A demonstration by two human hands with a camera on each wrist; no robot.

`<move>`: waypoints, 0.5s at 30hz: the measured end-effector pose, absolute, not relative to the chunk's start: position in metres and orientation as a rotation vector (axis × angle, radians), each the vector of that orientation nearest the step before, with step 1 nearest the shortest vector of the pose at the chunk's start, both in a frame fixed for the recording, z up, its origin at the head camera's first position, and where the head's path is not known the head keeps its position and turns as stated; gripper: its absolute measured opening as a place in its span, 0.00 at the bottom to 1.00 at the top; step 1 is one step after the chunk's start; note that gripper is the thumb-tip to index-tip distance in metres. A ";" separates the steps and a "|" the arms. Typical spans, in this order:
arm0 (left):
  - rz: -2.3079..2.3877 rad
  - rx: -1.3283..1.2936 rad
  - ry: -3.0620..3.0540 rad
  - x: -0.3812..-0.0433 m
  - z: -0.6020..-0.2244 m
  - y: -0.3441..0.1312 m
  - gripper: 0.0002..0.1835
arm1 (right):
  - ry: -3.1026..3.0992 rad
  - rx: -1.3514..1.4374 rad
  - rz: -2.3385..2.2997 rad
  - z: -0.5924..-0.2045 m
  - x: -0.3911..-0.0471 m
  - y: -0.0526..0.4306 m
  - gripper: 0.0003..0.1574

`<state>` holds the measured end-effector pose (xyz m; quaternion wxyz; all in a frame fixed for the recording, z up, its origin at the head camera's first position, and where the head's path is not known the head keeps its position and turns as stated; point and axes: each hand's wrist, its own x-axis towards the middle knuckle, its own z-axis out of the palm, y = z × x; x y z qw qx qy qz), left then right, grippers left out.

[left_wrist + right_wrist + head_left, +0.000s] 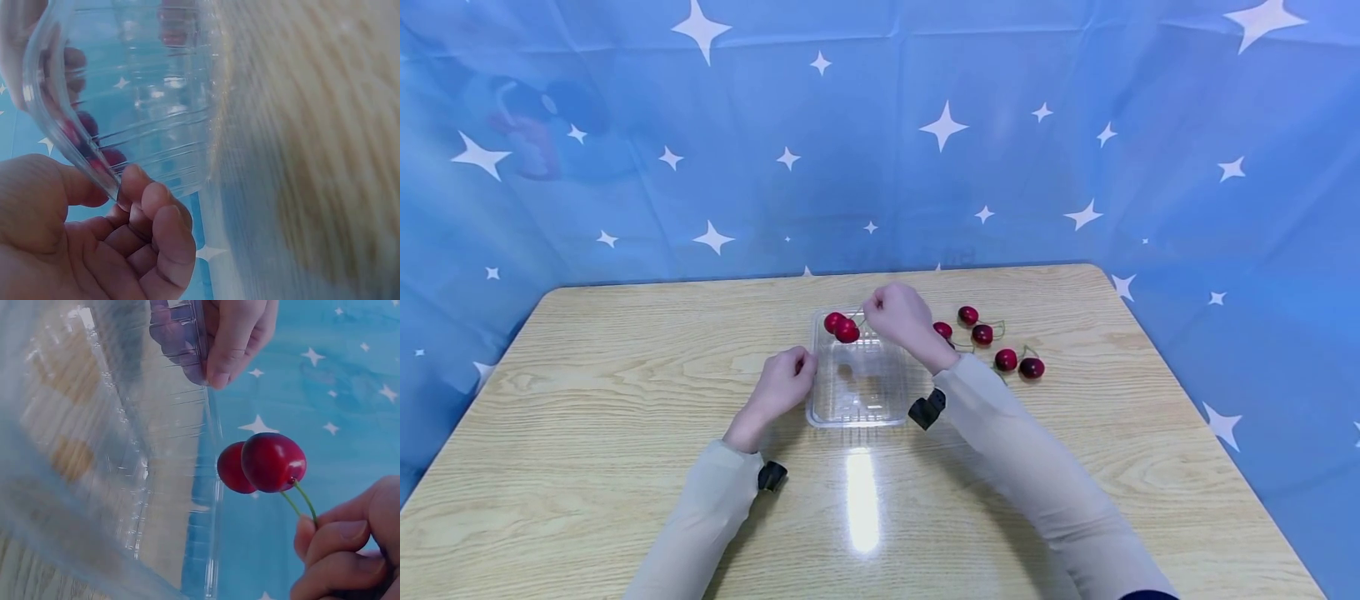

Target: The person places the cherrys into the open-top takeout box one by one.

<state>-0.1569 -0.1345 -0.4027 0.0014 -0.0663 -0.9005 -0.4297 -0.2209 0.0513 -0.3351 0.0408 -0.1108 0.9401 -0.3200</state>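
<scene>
A clear plastic box (861,392) stands open on the table. My left hand (784,382) pinches its left rim between thumb and fingers, as the left wrist view shows close up. Over the far part of the box, my right hand (901,315) pinches the thin green stems (304,500) of a pair of red cherries (274,462). The two cherries hang side by side above the rim, with the fingertips only on the stems. Through the box's clear wall (150,94) the cherries show blurred in the left wrist view.
Several dark red cherries with stems (982,335) lie on the wooden table (625,392) to the right of the box, some partly hidden by my right forearm. Behind the table hangs a blue cloth (880,133) with white stars.
</scene>
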 end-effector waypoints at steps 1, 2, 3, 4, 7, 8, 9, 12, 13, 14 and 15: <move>-1.352 -0.204 -2.827 -0.157 -0.403 -0.134 0.17 | 2.865 -0.317 -0.980 -0.335 -0.222 0.050 0.25; -1.356 -0.203 -2.825 -0.157 -0.403 -0.134 0.17 | 2.853 -0.296 -0.979 -0.335 -0.223 0.049 0.25; -1.359 -0.204 -2.824 -0.157 -0.402 -0.134 0.17 | 2.842 -0.281 -0.980 -0.335 -0.223 0.048 0.25; -1.363 -0.205 -2.823 -0.156 -0.402 -0.134 0.17 | 2.828 -0.265 -0.979 -0.336 -0.224 0.047 0.26; -1.372 -0.208 -2.822 -0.155 -0.401 -0.134 0.17 | 2.793 -0.230 -0.987 -0.338 -0.226 0.045 0.26; -1.370 -0.208 -2.822 -0.155 -0.401 -0.134 0.17 | 2.784 -0.223 -0.987 -0.339 -0.226 0.044 0.27; -1.368 -0.208 -2.823 -0.156 -0.401 -0.134 0.17 | 2.774 -0.219 -0.991 -0.340 -0.227 0.044 0.27; -1.359 -0.203 -2.825 -0.156 -0.401 -0.134 0.17 | 2.754 -0.207 -0.980 -0.341 -0.228 0.042 0.27; -1.356 -0.201 -2.826 -0.156 -0.402 -0.133 0.17 | 2.747 -0.206 -0.975 -0.341 -0.228 0.041 0.27; -1.352 -0.199 -2.828 -0.156 -0.402 -0.133 0.17 | 2.745 -0.206 -0.962 -0.341 -0.228 0.040 0.28; -1.348 -0.197 -2.828 -0.157 -0.402 -0.133 0.17 | 2.744 -0.204 -0.946 -0.341 -0.229 0.039 0.28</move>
